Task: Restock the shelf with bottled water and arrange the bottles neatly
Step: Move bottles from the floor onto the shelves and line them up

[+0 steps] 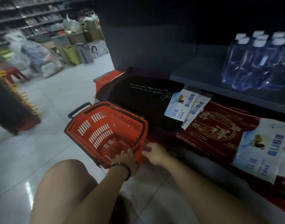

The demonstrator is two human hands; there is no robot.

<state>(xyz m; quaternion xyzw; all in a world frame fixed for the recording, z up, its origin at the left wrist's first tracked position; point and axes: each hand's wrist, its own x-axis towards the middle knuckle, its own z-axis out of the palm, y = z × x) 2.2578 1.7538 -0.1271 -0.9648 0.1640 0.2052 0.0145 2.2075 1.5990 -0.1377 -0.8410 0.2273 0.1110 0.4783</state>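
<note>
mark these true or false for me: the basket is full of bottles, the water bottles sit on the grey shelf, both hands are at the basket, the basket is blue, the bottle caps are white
1. The basket is full of bottles. False: the red shopping basket looks empty.
2. The water bottles stand on the grey shelf. True.
3. Both hands are at the basket. True: the left hand and right hand are at its near rim.
4. The basket is blue. False: it is red with dark handles.
5. The bottle caps are white. True.

Red-and-gold mats (219, 126) and a black mat (143, 94) are laid below; boxes (83, 50) and bags (33, 54) are stacked across the tiled floor (46, 97).
</note>
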